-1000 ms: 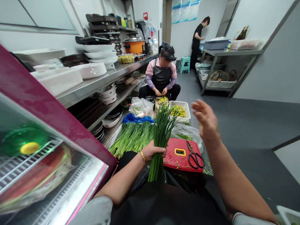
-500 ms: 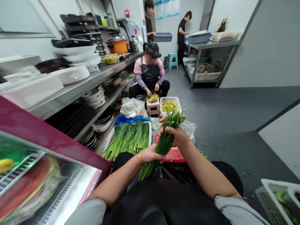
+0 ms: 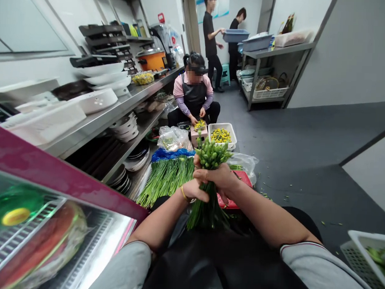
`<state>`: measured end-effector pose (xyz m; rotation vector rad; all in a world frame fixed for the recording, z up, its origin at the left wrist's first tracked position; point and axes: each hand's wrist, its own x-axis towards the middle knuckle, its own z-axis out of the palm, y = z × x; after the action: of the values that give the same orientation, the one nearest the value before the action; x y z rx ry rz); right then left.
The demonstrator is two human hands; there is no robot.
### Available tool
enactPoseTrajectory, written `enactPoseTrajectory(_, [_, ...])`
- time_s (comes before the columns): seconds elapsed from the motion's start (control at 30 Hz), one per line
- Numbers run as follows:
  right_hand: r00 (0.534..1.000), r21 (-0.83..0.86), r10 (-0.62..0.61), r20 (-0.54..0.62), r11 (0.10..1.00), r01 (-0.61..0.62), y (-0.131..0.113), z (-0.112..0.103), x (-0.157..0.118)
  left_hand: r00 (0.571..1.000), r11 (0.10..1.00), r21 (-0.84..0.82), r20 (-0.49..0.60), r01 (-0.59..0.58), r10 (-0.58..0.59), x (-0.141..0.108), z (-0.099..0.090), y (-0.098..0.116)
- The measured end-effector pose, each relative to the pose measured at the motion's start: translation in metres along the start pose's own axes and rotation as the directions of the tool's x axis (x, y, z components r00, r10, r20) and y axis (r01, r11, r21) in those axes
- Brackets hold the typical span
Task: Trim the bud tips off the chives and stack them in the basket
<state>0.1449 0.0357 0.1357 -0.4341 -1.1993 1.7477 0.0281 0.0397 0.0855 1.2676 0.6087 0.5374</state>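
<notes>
A thick bunch of flowering chives (image 3: 212, 155) stands nearly upright in front of my apron, with its green buds at the top. My right hand (image 3: 221, 177) is wrapped round the stems just under the buds. Lower down, my left hand (image 3: 195, 191) closes on the stems from the left, its thumb across the front; its other fingers are largely hidden. The loose stem ends hang towards my lap. Behind my hands is a red board or lid (image 3: 246, 180), partly covered. More chives (image 3: 166, 179) lie in a white tray to the left.
A seated person (image 3: 194, 94) handles yellow flowers ahead, beside a white basket (image 3: 233, 139). Steel shelving (image 3: 143, 96) with dishes runs along the left, near a display fridge (image 3: 52, 173). Another white basket (image 3: 355, 247) is at lower right. Two people are at the back.
The bunch has turned more upright and its buds have come lower and closer. My right hand has moved down and left with it. At the back, a person carrying a tub has stepped right.
</notes>
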Motion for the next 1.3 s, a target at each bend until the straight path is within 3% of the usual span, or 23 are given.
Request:
enactPoseTrajectory(0.07, [0.996, -0.084, -0.062, -0.070, 0.995, 0.056, 0.005, -0.008, 0.008, 1.000, 1.000, -0.023, -0.009, 0.000, 0.000, 0.003, 0.005, -0.005])
enactPoseTrajectory(0.1, [0.991, -0.093, -0.088, -0.103, 0.993, 0.078, 0.007, -0.012, 0.011, 0.998, 0.999, -0.030, -0.066, -0.014, 0.012, 0.003, 0.008, -0.007])
enactPoseTrajectory(0.17, [0.979, -0.064, -0.115, -0.171, 0.992, 0.106, 0.010, -0.018, 0.016, 0.982, 0.999, -0.025, -0.183, -0.043, 0.038, 0.002, 0.011, -0.012])
enactPoseTrajectory(0.27, [0.963, 0.015, -0.135, -0.233, 0.990, 0.142, 0.007, -0.019, 0.017, 0.963, 0.999, 0.018, -0.265, -0.050, 0.053, -0.003, 0.011, -0.014])
enactPoseTrajectory(0.4, [0.954, 0.104, -0.150, -0.259, 0.978, 0.182, -0.002, -0.018, 0.013, 0.975, 0.993, 0.082, -0.200, -0.081, 0.096, -0.008, 0.008, -0.013])
enactPoseTrajectory(0.5, [0.973, 0.172, -0.109, -0.202, 0.974, 0.145, -0.004, -0.022, 0.011, 0.975, 0.987, 0.072, -0.166, -0.141, 0.151, -0.010, 0.011, -0.015])
enactPoseTrajectory(0.6, [0.988, 0.192, -0.078, -0.136, 0.976, 0.104, 0.000, -0.030, 0.013, 0.965, 0.983, 0.073, -0.190, -0.170, 0.181, -0.010, 0.015, -0.017])
enactPoseTrajectory(0.7, [0.985, 0.155, -0.067, -0.161, 0.984, 0.092, 0.002, -0.039, 0.016, 0.956, 0.984, 0.088, -0.240, -0.154, 0.171, -0.007, 0.014, -0.020])
enactPoseTrajectory(0.87, [0.958, 0.005, -0.150, -0.246, 0.988, 0.156, -0.018, -0.082, 0.014, 0.939, 0.991, 0.038, -0.318, -0.127, 0.133, -0.005, 0.001, -0.028])
enactPoseTrajectory(0.97, [0.852, -0.168, -0.295, -0.432, 0.955, 0.246, -0.031, -0.116, 0.005, 0.917, 0.993, -0.001, -0.384, -0.119, 0.109, -0.005, -0.008, -0.034])
enactPoseTrajectory(1.03, [0.790, -0.314, -0.351, -0.503, 0.925, 0.211, -0.032, -0.127, 0.000, 0.911, 0.995, -0.002, -0.402, -0.105, 0.095, -0.005, -0.011, -0.036])
enactPoseTrajectory(1.13, [0.796, -0.490, -0.391, -0.463, 0.861, 0.138, -0.024, -0.120, 0.000, 0.912, 0.995, 0.005, -0.399, -0.097, 0.091, -0.003, -0.012, -0.035])
enactPoseTrajectory(1.3, [0.849, -0.617, -0.431, -0.306, 0.769, 0.168, -0.011, -0.090, 0.018, 0.927, 0.997, 0.017, -0.367, -0.074, 0.075, -0.002, -0.010, -0.033])
